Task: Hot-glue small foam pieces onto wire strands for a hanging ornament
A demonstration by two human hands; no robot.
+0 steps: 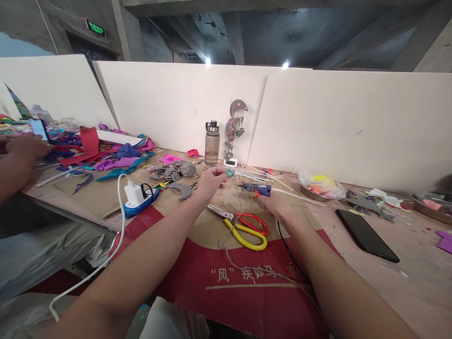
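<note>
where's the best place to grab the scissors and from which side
Probably by the yellow handle and red handle, coming from the near right. The scissors lie with both loops toward that side and the blades pointing away to the left. The right hand seems well placed, but it holds a glue gun.

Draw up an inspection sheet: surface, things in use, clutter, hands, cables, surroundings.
Surface: red-and-brown printed sheet over the table.
Things in use: small teal piece, blue glue gun.
Clutter: scissors, black phone, fabric scraps.
Hands: left hand pinches the teal piece; right hand grips the glue gun.
Cables: white cable loops beside the blue power strip; black cable beside the right forearm.
Surroundings: white panels behind; another person's hand at left.
</note>
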